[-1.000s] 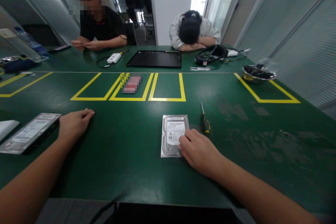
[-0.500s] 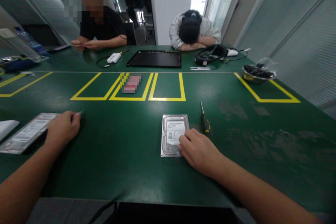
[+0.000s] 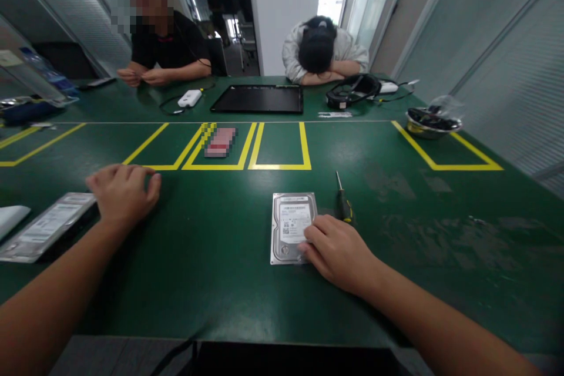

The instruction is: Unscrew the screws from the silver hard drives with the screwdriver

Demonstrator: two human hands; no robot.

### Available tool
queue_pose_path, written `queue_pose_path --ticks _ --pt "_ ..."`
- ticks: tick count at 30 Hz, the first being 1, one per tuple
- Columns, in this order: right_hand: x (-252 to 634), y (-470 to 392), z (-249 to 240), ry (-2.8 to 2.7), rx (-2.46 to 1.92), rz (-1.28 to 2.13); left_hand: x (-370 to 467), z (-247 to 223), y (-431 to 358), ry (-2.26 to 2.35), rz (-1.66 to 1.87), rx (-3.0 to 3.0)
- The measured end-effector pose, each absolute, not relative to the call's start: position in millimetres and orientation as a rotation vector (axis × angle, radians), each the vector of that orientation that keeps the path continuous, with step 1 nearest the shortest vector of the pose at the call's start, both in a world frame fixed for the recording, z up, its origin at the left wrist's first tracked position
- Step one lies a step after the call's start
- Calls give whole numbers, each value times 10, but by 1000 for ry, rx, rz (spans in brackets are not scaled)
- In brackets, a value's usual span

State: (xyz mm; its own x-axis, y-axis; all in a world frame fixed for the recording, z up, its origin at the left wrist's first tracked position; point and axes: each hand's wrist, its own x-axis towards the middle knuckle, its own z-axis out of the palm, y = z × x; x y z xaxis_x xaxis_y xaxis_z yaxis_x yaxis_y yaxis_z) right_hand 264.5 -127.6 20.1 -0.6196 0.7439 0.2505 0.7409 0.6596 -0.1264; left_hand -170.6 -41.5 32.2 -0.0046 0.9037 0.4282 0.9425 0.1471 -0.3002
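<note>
A silver hard drive [image 3: 286,226] with a white label lies flat on the green table in front of me. Its right edge is gripped by the curled fingers of my right hand [image 3: 341,252]. Just beyond that hand lies a screwdriver [image 3: 343,205] with a black and yellow handle, its tip pointing away. My left hand [image 3: 126,194] hovers over the table at left, fingers curled and closed; whatever may be between them is hidden. Nearest to it, partly behind the wrist, is a second labelled drive [image 3: 53,223], which it does not appear to hold.
Yellow tape frames [image 3: 279,167] mark the table. A blurred pink object [image 3: 221,142] lies in one. Farther back are a black panel [image 3: 259,100], a headset [image 3: 352,91] and a white device [image 3: 190,98]. A metal bowl [image 3: 432,129] stands right. Two people sit opposite.
My left hand has moved right and away from me, off the left drive. My right hand stays at the hard drive's edge. The view has shifted slightly.
</note>
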Motion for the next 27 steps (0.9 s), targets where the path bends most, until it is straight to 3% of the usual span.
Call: queue_pose_path --ticks 7,14,21,27 --pt "2821 -1138 237 -2312 -1531 -199 -487 401 -613 -1489 -604 -2699" --pt "2967 -992 205 -2235 -1905 -412 492 325 -1120 -893 -379 -3217" --pt "3005 -928 158 -2316 -1984 -125 723 89 -1180 -958 -324 -3113" --pt "3123 -843 318 -1873 -1419 444 718 81 -1202 -961 -293 -3080"
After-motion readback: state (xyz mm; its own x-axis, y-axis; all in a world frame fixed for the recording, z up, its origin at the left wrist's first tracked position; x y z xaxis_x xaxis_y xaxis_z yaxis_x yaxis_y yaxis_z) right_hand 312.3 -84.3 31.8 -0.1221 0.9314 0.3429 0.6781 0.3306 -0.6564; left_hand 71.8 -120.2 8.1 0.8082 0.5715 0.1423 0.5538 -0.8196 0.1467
